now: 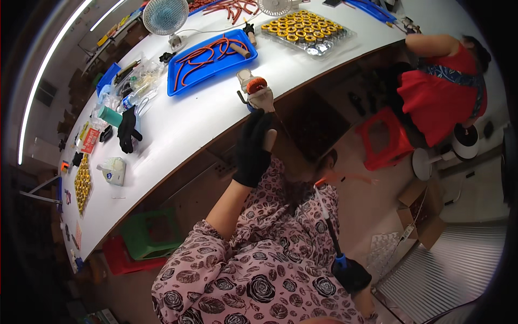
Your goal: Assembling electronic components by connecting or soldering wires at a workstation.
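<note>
My left hand (252, 154), in a black glove with the thumb tip bare, is raised at the table's front edge. Its fingers are stretched up, nearest to a small pale clamp (261, 99), and nothing shows in them. A ring coil wound in orange-red wire (256, 85) sits in that clamp. Low on the right, my right hand (352, 276), also gloved in black, is closed round the blue handle of a long thin tool (332, 235). The tool's shaft is dark, then whitish, pointing up. Blurred orange strands (350, 179) trail by its orange tip.
On the white table (178, 127) lie a blue tray (213, 67) of red-brown wire lengths, a clear tray of yellow ring cores (305, 29), a black glove (128, 129) and a fan (165, 16). A person in red (440, 92) is at right, near a red stool (384, 137).
</note>
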